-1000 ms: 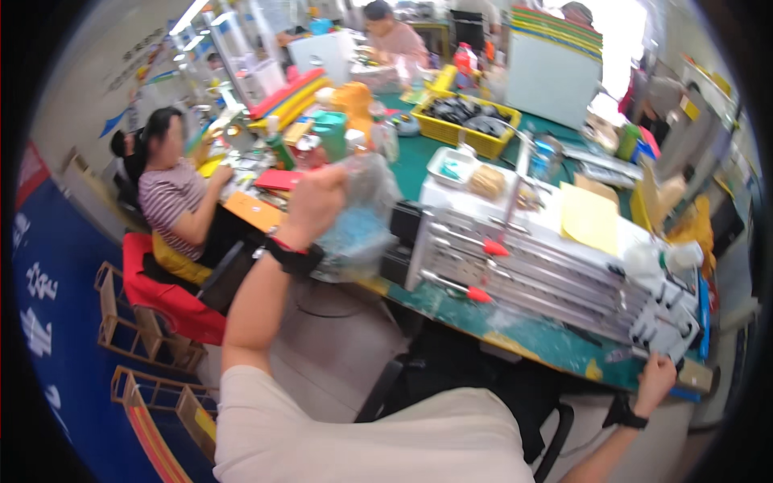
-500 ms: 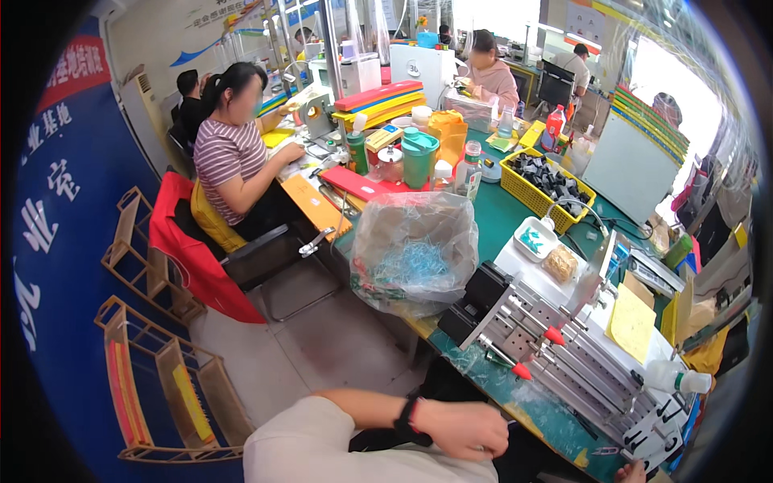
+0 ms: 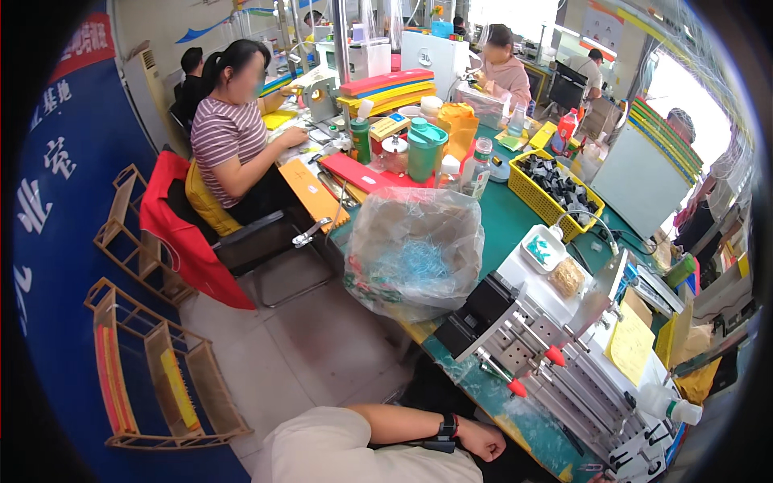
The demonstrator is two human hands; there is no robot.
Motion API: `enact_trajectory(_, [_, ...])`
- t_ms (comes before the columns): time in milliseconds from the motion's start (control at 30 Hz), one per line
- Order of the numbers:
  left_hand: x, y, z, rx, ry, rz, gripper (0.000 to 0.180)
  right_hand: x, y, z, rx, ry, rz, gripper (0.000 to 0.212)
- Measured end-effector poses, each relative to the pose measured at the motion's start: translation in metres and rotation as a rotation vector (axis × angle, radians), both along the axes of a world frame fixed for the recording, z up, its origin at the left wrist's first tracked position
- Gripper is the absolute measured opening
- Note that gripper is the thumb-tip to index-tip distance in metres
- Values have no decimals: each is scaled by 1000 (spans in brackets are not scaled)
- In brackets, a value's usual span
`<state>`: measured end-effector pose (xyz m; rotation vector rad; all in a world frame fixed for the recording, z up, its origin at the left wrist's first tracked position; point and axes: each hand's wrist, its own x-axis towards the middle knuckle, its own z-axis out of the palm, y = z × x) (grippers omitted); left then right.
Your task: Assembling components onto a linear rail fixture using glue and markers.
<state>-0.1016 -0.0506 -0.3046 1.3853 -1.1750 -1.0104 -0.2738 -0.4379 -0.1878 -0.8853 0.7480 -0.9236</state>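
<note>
My left hand [image 3: 481,440] rests low over my dark lap, beside the table's near edge. Its fingers curl inward, and whatever they may hold is hidden. A dark band [image 3: 446,427] circles that wrist. Only a sliver of my right hand [image 3: 600,478] shows at the bottom rim, near the end of a metal rail machine [image 3: 555,382]; its fingers are mostly out of sight. The machine has two red cone tips [image 3: 555,356] and a white end plate [image 3: 642,455] with black levers. A small greyish object [image 3: 592,467] lies on the table close to the right hand.
A clear plastic bag [image 3: 415,249] with blue strands stands on the table edge. Beyond it are a green lidded jug [image 3: 425,149] and a yellow basket [image 3: 555,197] of black parts. A white dish [image 3: 541,248] holds teal pieces. A co-worker in stripes [image 3: 233,145] sits at left.
My left hand has drawn lower and turned, its fingers more tucked in. My right hand has slid left and down from the white end plate, nearly out of view. The view has shifted slightly.
</note>
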Motion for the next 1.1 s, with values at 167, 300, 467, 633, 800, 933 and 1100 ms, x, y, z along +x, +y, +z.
enact_trajectory(167, [1, -10, 14, -128, 31, -63, 16, 16, 90, 47, 344, -297, 118, 26])
enact_trajectory(300, [-3, -6, 33, -93, 137, -49, 13, 24, 115, 57, 331, -316, 189, 22])
enact_trajectory(467, [-8, 2, 80, -227, 41, -41, 11, 24, 114, 53, 303, -296, 137, 20])
enact_trajectory(633, [-14, 3, 115, -318, 137, -24, 12, 9, 76, 17, 263, -412, 357, 19])
enact_trajectory(800, [-14, -1, 133, -307, 156, 39, 12, 19, 102, 36, 221, -318, 107, 15])
enact_trajectory(933, [-17, -9, 120, -269, 157, 113, 17, 25, 87, 17, 217, -263, 35, 14])
enact_trajectory(1100, [-25, -26, 113, -310, 436, 233, 62, 13, 94, 22, 692, -498, 450, 16])
